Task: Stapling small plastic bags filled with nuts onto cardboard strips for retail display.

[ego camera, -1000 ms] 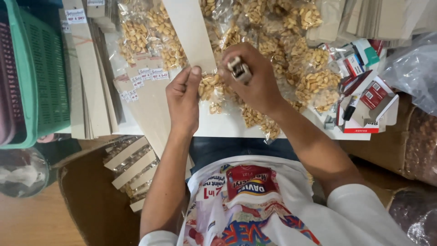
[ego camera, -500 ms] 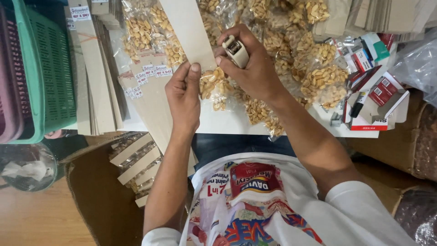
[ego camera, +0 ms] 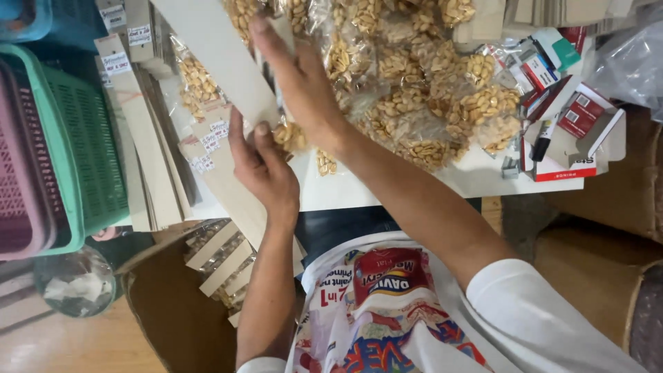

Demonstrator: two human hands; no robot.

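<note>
The left hand (ego camera: 266,169) pinches the lower end of a long cardboard strip (ego camera: 221,59) between thumb and fingers, while the right hand (ego camera: 297,76) lies open and flat higher up on the same strip, over clear bags of peanuts (ego camera: 414,103) heaped on the white worktop (ego camera: 476,176). To the person's left stand a green basket (ego camera: 83,145) and a pink basket (ego camera: 21,166) (what they contain cannot be made out), and more labelled cardboard strips (ego camera: 138,117) lie beside them. Below the worktop's edge a brown carton (ego camera: 173,304) holds finished strips with nut packets, and small red-and-white boxes (ego camera: 573,117) sit at the right.
</note>
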